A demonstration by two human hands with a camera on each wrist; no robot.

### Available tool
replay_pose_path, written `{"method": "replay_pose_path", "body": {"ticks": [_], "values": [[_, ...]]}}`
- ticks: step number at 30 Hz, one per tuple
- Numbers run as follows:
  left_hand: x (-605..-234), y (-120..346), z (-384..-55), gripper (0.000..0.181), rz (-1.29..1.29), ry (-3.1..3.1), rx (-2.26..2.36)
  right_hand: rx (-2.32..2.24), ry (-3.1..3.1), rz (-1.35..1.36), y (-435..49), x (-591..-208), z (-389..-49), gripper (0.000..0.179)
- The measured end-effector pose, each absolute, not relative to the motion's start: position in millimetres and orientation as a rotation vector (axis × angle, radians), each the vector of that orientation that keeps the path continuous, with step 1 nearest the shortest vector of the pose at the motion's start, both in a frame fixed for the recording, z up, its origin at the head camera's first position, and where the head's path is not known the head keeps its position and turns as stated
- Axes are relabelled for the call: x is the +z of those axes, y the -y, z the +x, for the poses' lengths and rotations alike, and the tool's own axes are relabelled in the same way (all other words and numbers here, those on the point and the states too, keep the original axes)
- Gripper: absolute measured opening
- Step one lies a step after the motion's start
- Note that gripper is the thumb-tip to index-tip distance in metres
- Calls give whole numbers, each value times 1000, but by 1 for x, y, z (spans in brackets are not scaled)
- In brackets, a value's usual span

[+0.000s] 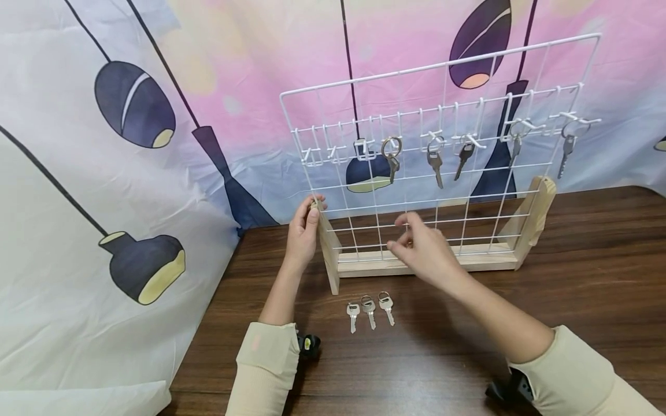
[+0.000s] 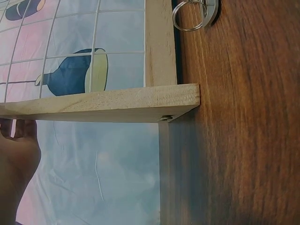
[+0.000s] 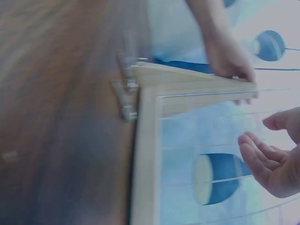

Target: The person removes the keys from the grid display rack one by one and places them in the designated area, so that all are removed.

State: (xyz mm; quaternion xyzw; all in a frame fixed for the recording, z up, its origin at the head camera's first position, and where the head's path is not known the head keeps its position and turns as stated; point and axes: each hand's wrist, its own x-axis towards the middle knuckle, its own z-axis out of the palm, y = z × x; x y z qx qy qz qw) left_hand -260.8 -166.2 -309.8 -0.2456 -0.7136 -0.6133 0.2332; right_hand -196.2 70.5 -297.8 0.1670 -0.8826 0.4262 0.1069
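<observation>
A white wire grid rack [image 1: 437,218] on a wooden stand [image 1: 374,268] stands upright on the table. My left hand [image 1: 303,231] grips the upper end of the stand's left side post [image 1: 328,248], thumb on the near side. My right hand [image 1: 428,254] is in front of the lower grid, thumb and fingers apart and loosely bent; in the right wrist view nothing shows between them. Several keys on rings hang from the rack's hooks, among them a key [image 1: 435,164] near the middle. Three silver keys [image 1: 369,312] lie side by side on the table before the stand.
The dark wood table [image 1: 406,370] runs back to a printed cloth backdrop [image 1: 250,69]. Bare white hooks [image 1: 335,153] are at the rack's left end. The stand's right side post [image 1: 536,214] rises at the far right. Black wrist cameras [image 1: 309,345] sit at the sleeves.
</observation>
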Motion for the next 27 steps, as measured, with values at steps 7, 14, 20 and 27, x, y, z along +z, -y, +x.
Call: {"method": "replay_pose_path", "body": {"ticks": [7, 14, 20, 27], "values": [[-310, 165, -261, 28, -675, 1958, -1669, 1251, 2239, 461, -69, -266, -202, 41], [-310, 165, -260, 29, -697, 1944, -1672, 1190, 2091, 396, -61, -245, -214, 35], [-311, 165, -261, 29, -688, 1952, -1669, 1178, 2020, 332, -52, -232, -218, 23], [-310, 165, -260, 29, -684, 1959, -1660, 1174, 1933, 343, -50, -229, -218, 15]]}}
